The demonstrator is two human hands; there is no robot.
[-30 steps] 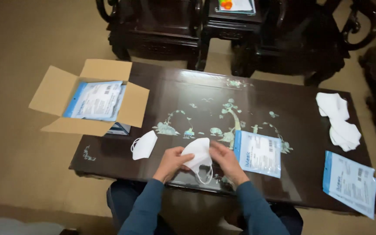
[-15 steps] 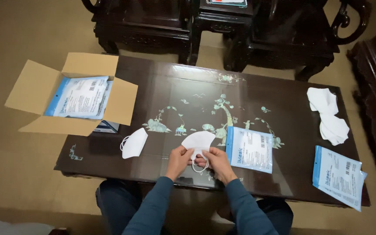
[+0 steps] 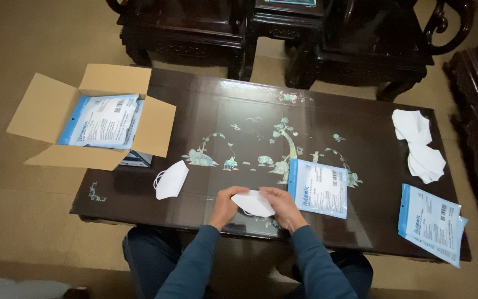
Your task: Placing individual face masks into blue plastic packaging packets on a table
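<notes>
Both hands hold one white folded face mask flat near the front edge of a dark inlaid table. My left hand grips its left end and my right hand covers its right end. Just right of my right hand lies a blue and white pouch. Another white mask lies to the left of my left hand, apart from it.
An open cardboard box with blue and white pouches overhangs the table's left end. A pile of white masks sits at the far right, with more pouches at the right front corner. Dark carved chairs stand behind the table.
The mask has been folded down flatter between my hands, and both hands have closed in over it. The camera view has shifted slightly.
</notes>
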